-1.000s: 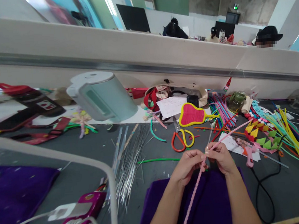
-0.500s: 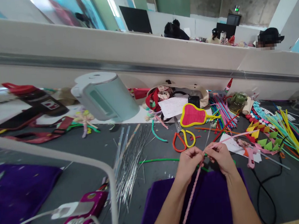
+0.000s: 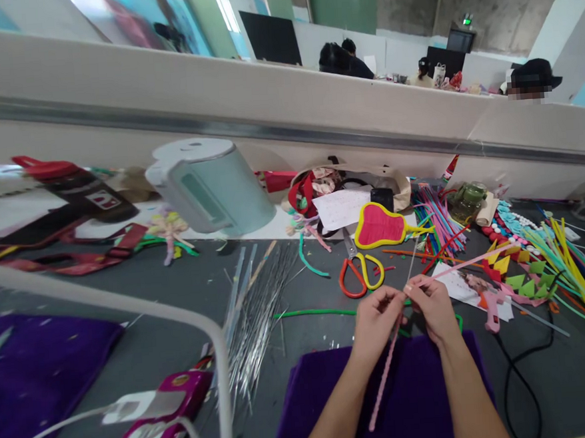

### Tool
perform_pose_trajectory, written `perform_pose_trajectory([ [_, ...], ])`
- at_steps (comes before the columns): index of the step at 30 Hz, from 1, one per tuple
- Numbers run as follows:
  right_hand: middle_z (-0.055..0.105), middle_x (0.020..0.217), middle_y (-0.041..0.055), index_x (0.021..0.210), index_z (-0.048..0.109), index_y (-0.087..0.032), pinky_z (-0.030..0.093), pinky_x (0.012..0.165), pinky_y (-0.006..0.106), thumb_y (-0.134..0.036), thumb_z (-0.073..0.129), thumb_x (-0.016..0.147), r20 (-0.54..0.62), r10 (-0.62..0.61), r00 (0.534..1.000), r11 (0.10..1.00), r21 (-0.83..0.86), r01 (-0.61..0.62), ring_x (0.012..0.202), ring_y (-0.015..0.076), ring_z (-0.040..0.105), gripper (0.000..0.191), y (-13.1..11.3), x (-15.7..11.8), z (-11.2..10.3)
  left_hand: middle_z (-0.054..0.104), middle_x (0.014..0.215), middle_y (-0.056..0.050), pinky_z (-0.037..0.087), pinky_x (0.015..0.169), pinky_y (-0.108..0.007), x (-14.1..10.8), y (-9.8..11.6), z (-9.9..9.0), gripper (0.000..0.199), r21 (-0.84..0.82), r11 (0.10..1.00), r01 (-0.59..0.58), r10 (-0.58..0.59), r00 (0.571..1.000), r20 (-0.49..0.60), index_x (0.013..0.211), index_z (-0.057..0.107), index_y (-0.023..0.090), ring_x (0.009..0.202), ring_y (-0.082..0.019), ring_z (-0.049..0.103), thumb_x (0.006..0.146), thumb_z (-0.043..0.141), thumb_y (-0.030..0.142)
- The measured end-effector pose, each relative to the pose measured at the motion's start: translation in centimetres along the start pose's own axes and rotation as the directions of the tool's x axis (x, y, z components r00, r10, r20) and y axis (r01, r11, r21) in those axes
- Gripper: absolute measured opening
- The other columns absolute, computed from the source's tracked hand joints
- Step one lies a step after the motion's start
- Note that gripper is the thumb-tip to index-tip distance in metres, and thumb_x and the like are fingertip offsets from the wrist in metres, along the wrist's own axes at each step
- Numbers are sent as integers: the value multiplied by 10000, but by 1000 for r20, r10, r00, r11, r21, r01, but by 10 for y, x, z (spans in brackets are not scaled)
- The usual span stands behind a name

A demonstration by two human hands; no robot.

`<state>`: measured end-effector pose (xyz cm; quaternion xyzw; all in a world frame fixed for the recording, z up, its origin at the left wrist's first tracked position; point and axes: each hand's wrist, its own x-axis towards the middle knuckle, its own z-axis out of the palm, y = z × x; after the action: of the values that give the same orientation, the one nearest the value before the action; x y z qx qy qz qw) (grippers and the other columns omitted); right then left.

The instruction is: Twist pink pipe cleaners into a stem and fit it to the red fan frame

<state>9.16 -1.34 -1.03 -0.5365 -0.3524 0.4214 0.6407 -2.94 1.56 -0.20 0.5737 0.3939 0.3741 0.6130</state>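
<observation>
Holding a slender pink strip [image 3: 385, 379], part ropelike, part smooth
Left hand [image 3: 377, 316] and right hand [image 3: 433, 306] nearly meet, fingers closed in pinches on the strip; its ridged end slants between the forearms over purple cloth [image 3: 420, 400]. Shiny thin wires [image 3: 253, 335] lie left, loop-handled scissors [image 3: 350, 248] just beyond.

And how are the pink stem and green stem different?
The pink stem is held in the left hand and right hand, while the green stem lies on the table. The pink stem's lower part looks twisted; the green stem's left part looks smooth. Both are long and thin.
</observation>
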Motion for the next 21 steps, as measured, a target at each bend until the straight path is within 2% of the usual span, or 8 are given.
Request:
perform_pose_trajectory([
  [2, 513, 512, -60, 685, 604, -166, 288, 423, 184, -316, 701, 712, 42, 35, 999, 994, 98, -39, 427, 63, 391, 180, -1, 0, -2, 584, 564, 1, 431, 499, -228, 3, 2, -3, 263, -251, 944, 214, -165, 965, 202, 694, 588, 141, 460, -120, 560, 764, 616, 393],
  [4, 539, 514, -51, 694, 606, -168, 327, 432, 184, -322, 711, 714, 98, 46, 994, 985, 163, -62, 433, 70, 439, 187, -3, -1, -3, 612, 583, -17, 467, 505, -240, 4, 2, -5, 274, -382, 851, 361, -228, 908, 351, 716, 615, 116, 447, -119, 573, 745, 647, 386],
  [6, 552, 518, -46, 698, 608, -170, 369, 451, 191, -316, 725, 710, 145, 38, 989, 975, 212, -69, 444, 78, 477, 188, -6, -3, -2, 617, 577, -18, 506, 542, -265, 4, 2, -5, 253, -457, 778, 430, -240, 877, 416, 723, 633, 99, 434, -110, 568, 713, 689, 345],
  [10, 572, 562, -32, 675, 612, -164, 390, 477, 196, -307, 736, 707, 178, 13, 984, 968, 244, -56, 480, 79, 503, 192, -10, -6, -1, 603, 545, 8, 538, 617, -305, 3, 1, -4, 215, -539, 700, 468, -244, 867, 435, 686, 619, 111, 430, -90, 550, 646, 756, 270],
  [12, 575, 574, -27, 668, 613, -158, 369, 466, 192, -309, 733, 710, 168, 11, 986, 973, 225, -49, 482, 75, 491, 197, -9, -6, -1, 598, 529, 14, 530, 621, -295, 3, 2, -4, 220, -545, 705, 453, -245, 878, 411, 653, 596, 122, 431, -84, 541, 628, 768, 257],
  [15, 574, 574, -31, 678, 613, -158, 341, 451, 190, -306, 722, 717, 128, 6, 992, 988, 153, -26, 468, 72, 464, 188, -6, -5, -2, 611, 529, 3, 493, 584, -251, 3, 2, -2, 227, -501, 792, 348, -217, 929, 301, 622, 572, 133, 451, -94, 551, 631, 758, 262],
  [19, 565, 583, -28, 667, 615, -163, 367, 508, 213, -310, 660, 761, 62, -104, 993, 988, -104, 110, 521, 96, 478, 181, -5, -4, 0, 590, 509, 7, 405, 496, -205, 0, 0, 1, 203, -270, 959, 87, -87, 996, 13, 595, 580, 148, 457, -100, 525, 689, 691, 289],
  [21, 565, 607, -20, 675, 621, -164, 373, 542, 224, -310, 622, 786, 24, -178, 984, 949, -262, 177, 555, 108, 483, 183, -6, -5, 3, 570, 512, 12, 394, 512, -200, -2, -1, 3, 210, -85, 995, -59, 46, 988, -147, 561, 586, 153, 485, -94, 505, 703, 672, 282],
])
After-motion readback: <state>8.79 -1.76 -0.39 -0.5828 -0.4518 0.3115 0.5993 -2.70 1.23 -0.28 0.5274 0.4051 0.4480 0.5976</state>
